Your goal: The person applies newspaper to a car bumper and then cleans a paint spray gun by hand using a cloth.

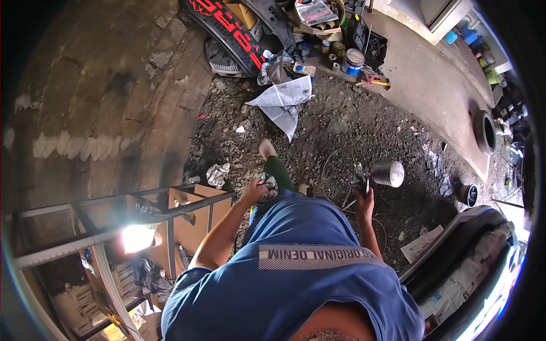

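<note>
My left hand (252, 192) is closed around a crumpled grey-and-white wad (267, 187), cloth or paper, I cannot tell which. It is held in front of my left thigh. On the other side, my right hand (364, 204) grips the handle of a spray gun (389, 174), whose round silver cup points out to the right. A thin air hose (323, 173) loops over the gravel beside the gun. The spray gun's trigger is too small to make out.
A newspaper sheet (284, 105) lies on the gravel ahead, near a black grille with red lettering (230, 37) and a paint can (353, 61). Crumpled foil (217, 175) and a metal frame (62, 250) with a bright lamp (138, 238) are left. A partly papered bumper-like part (455, 273) stands right.
</note>
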